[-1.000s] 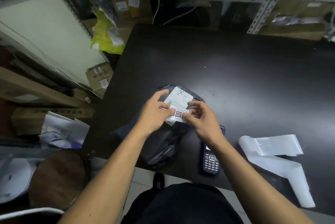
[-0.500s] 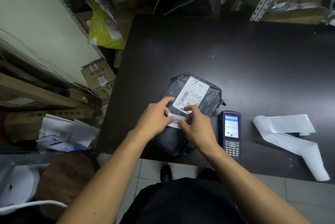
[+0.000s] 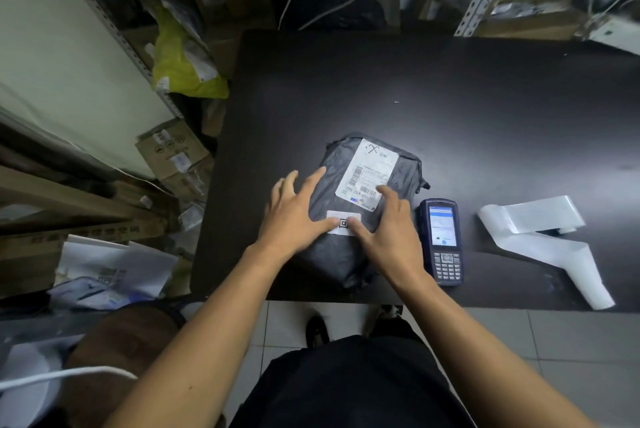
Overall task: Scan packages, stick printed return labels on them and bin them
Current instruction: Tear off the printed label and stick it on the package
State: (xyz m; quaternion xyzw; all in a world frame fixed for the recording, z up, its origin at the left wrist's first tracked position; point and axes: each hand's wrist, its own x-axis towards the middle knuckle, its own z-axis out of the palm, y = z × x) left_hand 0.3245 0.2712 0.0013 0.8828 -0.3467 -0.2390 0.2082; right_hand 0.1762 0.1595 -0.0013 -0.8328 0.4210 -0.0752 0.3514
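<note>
A dark grey poly-bag package (image 3: 341, 254) lies on the black table (image 3: 450, 109) near its front edge. A large white shipping label (image 3: 372, 171) covers the package's upper half. Below it sits a small white return label with a QR code (image 3: 343, 222). My left hand (image 3: 294, 216) lies flat with spread fingers on the package's left side, thumb on the small label. My right hand (image 3: 391, 230) lies flat on the right side, its thumb pressing the same label.
A dark blue handheld scanner (image 3: 443, 240) with a lit screen lies just right of the package. A curled strip of white label backing (image 3: 540, 237) lies further right. Cardboard boxes (image 3: 173, 150), a yellow bag (image 3: 183, 64) and shelving crowd the left and back.
Both hands pinched the small label above the package, then laid it down. Now the fingers have spread flat and the thumbs press the label onto the bag.
</note>
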